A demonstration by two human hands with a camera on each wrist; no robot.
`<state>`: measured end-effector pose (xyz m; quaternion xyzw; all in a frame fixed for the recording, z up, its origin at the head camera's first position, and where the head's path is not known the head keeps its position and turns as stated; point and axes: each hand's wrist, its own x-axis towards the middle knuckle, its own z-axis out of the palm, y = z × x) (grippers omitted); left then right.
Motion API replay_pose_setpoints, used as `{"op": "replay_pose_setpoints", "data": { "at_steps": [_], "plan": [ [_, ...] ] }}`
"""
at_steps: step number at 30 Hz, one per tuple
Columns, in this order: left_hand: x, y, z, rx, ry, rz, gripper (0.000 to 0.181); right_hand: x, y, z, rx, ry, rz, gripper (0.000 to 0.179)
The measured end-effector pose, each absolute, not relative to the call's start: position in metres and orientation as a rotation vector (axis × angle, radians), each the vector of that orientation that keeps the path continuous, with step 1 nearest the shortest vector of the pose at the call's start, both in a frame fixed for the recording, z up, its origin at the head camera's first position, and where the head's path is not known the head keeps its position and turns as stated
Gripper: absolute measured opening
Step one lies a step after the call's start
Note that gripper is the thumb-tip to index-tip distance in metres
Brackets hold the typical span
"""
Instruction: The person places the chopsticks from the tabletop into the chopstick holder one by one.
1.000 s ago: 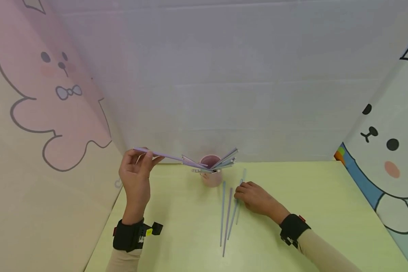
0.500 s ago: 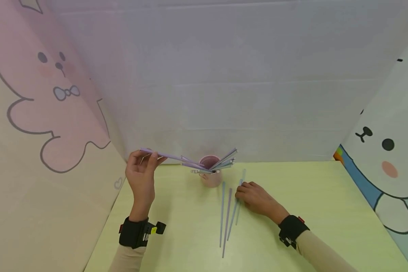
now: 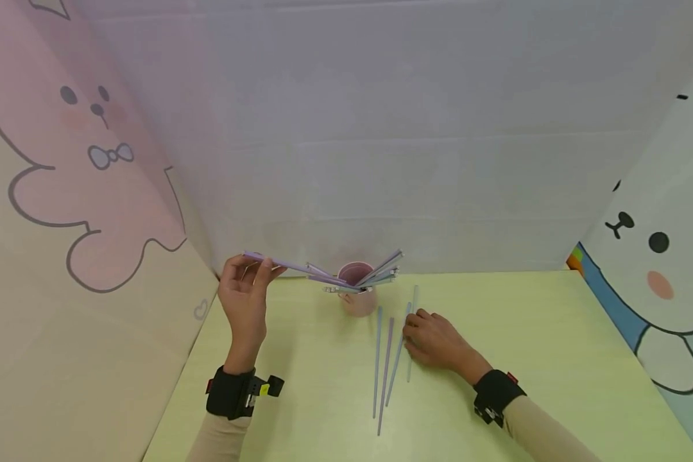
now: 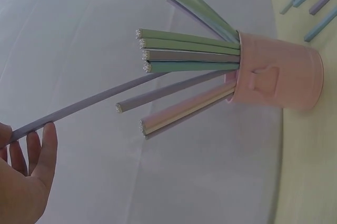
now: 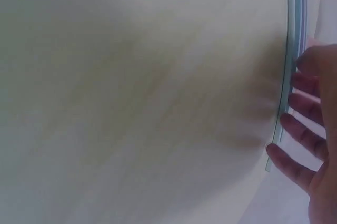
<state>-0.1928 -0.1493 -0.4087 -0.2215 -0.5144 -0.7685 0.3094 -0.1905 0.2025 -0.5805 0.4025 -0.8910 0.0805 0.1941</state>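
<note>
My left hand point(image 3: 245, 289) pinches a long purple straw-like stick point(image 4: 89, 99) near one end, beside a pink mug point(image 4: 289, 71). The stick slants down, and its far end overlaps the bunch of pastel sticks point(image 4: 189, 45) standing in the mug. Those sticks fan outward and have speckled white ends. On the table, my right hand point(image 3: 436, 340) bends over a pale green stick point(image 5: 284, 92), its spread fingertips right at the stick's side in the right wrist view. The hand hides part of that stick in the head view. A blue stick point(image 3: 395, 372) lies just left of these fingers.
A purple stick point(image 3: 385, 378) and another blue stick point(image 3: 377, 366) lie on the pale yellow table point(image 3: 312, 385), in front of the mug. A pale curtain point(image 3: 410, 128) rises behind the table. Cartoon-printed panels point(image 3: 29, 289) flank it on both sides.
My left hand has shifted a little right, toward the mug, with the purple stick. The right hand has moved slightly right, and the pale green stick's near end has swung right, away from the blue one.
</note>
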Motion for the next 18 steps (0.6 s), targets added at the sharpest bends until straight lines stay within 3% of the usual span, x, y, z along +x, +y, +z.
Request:
{"op": "replay_pose_setpoints", "data": {
  "at_steps": [9,18],
  "plan": [
    [-0.196,-0.143,-0.415,-0.571,-1.373,-2.003,0.018,-0.181,0.200,-0.584,0.814,-2.668,0.317,0.017],
    [-0.199,-0.130,-0.427,-0.513,-1.496,-1.963,0.025,-0.169,0.195,-0.584,0.236,-2.922,0.426,0.041]
  ]
}}
